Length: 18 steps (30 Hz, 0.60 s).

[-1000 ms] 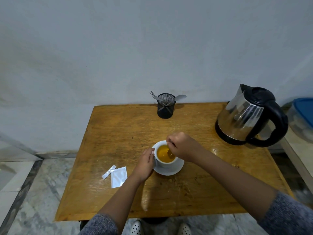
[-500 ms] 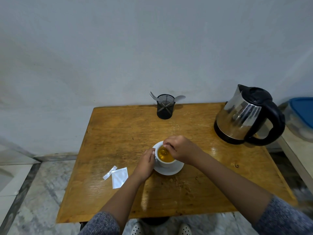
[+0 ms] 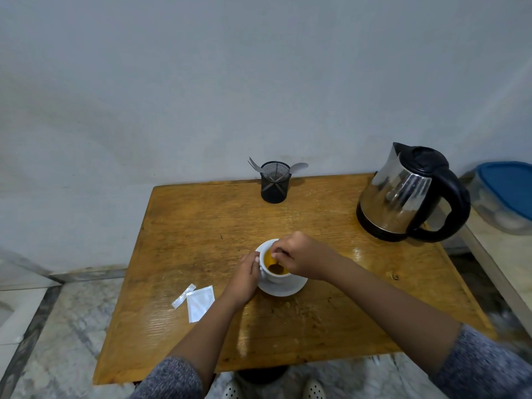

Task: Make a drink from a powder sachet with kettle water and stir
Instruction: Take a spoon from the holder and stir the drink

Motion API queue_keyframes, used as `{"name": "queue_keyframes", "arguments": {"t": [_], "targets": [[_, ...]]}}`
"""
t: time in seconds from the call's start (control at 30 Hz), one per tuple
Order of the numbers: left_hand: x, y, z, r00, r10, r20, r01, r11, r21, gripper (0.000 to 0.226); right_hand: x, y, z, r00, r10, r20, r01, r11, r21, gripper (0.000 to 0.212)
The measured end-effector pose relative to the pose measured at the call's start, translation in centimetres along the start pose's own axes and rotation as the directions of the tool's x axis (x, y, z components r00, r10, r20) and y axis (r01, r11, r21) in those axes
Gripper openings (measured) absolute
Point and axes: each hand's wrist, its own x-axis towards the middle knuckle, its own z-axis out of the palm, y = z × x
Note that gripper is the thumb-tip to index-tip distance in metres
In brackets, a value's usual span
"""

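A white cup point(image 3: 275, 277) of amber drink stands on a white saucer point(image 3: 290, 287) in the middle of the wooden table point(image 3: 201, 231). My left hand point(image 3: 243, 276) grips the cup's left side. My right hand point(image 3: 302, 259) hovers over the cup, pinching a spoon point(image 3: 275, 268) whose bowl dips into the liquid; the handle is hidden in my fingers. The torn, empty white sachet point(image 3: 200, 302) and its torn-off strip point(image 3: 183, 296) lie flat left of the cup. The steel kettle point(image 3: 403, 194) with black lid and handle stands at the back right.
A black mesh holder point(image 3: 275, 182) with a fork and spoons stands at the table's back edge by the wall. A blue-lidded container point(image 3: 506, 194) rests on a counter to the right. Tiled floor lies left of the table; my shoes show below its near edge.
My right hand has circled over the cup with the spoon, shifting slightly left and back. The left hand has kept its hold on the cup. The view has drifted slightly.
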Motion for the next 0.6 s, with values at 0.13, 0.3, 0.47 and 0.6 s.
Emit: {"name": "queue_keyframes", "arguments": {"t": [0.13,0.3,0.47,0.6], "targets": [[0.0,0.1,0.0,1.0,0.004,-0.006,-0.004,1.0,0.008,0.029,0.6,-0.3,0.4,0.998,0.067,0.0,-0.067,0.998,0.012,0.028],[-0.1,0.2,-0.1,1.0,0.006,-0.002,-0.006,1.0,0.007,0.028,1.1,0.2,-0.1,0.981,0.194,0.017,-0.195,0.981,0.024,0.03],[0.0,0.1,0.0,1.0,-0.007,0.001,0.007,1.0,0.017,0.03,0.7,1.0,-0.8,0.969,0.24,0.053,-0.24,0.971,-0.009,0.029],[0.0,0.3,0.0,1.0,0.003,-0.001,-0.003,1.0,0.02,0.03,0.0,0.7,-0.9,0.979,0.201,0.027,-0.202,0.979,0.032,0.027]]}}
